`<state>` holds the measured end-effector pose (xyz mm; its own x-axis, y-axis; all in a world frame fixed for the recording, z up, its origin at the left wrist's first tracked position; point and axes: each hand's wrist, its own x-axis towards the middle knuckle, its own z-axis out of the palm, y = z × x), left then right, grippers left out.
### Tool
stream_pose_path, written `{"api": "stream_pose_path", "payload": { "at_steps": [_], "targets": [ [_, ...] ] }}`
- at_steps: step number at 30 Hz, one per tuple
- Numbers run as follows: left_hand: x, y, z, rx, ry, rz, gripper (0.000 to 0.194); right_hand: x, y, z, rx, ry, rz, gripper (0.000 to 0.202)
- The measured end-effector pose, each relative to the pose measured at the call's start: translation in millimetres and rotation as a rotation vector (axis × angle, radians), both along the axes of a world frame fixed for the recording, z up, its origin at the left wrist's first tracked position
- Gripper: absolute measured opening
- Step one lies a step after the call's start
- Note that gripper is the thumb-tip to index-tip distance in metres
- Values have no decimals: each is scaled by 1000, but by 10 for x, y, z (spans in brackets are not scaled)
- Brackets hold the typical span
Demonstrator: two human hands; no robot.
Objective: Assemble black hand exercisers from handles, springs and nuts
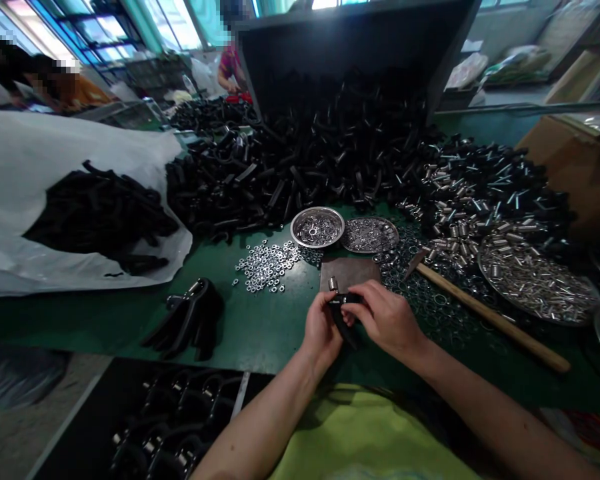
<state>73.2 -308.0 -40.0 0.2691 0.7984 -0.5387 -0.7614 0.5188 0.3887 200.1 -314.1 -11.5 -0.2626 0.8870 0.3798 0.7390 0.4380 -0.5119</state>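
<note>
- Holding grip (344, 327) at centre, between left hand (321, 327) and right hand (387, 313), near block (353, 267) at 12 o'clock.
- Left: clasping grip with thumb and curled fingers; cannot tell exact fingertip contact.
- Right: pinching grip's upper end between thumb and fingertips.
- Seen spring (332, 284) at grip's 11 o'clock.
- Noted from grip: nuts (267, 267) at 10, bowl (295, 235) at 11, hammer (490, 315) at 3.

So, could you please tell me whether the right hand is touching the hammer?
Apart: the head view shows loose rings on the green tabletop between right hand and hammer.
</note>
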Motion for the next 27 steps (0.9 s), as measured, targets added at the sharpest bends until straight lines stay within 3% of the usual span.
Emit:
{"api": "stream_pose_path", "payload": {
  "at_steps": [3,9,13,15,19,20,24,27],
  "targets": [
    [-9,5,15,21,48,47,14,14,19,-3,-162,-153,-143,34],
    [-17,12,-32,51,115,122,12,8,-35,-78,-84,11,130,23],
    [13,-51,-83,283,294,145,14,-22,-41,-74,-363,-125,-75,33],
    [21,-71,-92,343,342,127,14,-14,-41,-52,-408,-146,-84,37],
    [15,-67,-98,315,327,150,13,-8,-67,-57,-151,32,41,29],
    [9,-63,-101,331,346,135,14,-9,-71,-65,-160,89,54,28],
    [-36,-34,-110,420,467,36,19,4,-57,-61,-480,248,24,28],
    [-74,3,-94,421,510,52,16,-14,-29,-63,-360,309,19,23]
  ]
}}
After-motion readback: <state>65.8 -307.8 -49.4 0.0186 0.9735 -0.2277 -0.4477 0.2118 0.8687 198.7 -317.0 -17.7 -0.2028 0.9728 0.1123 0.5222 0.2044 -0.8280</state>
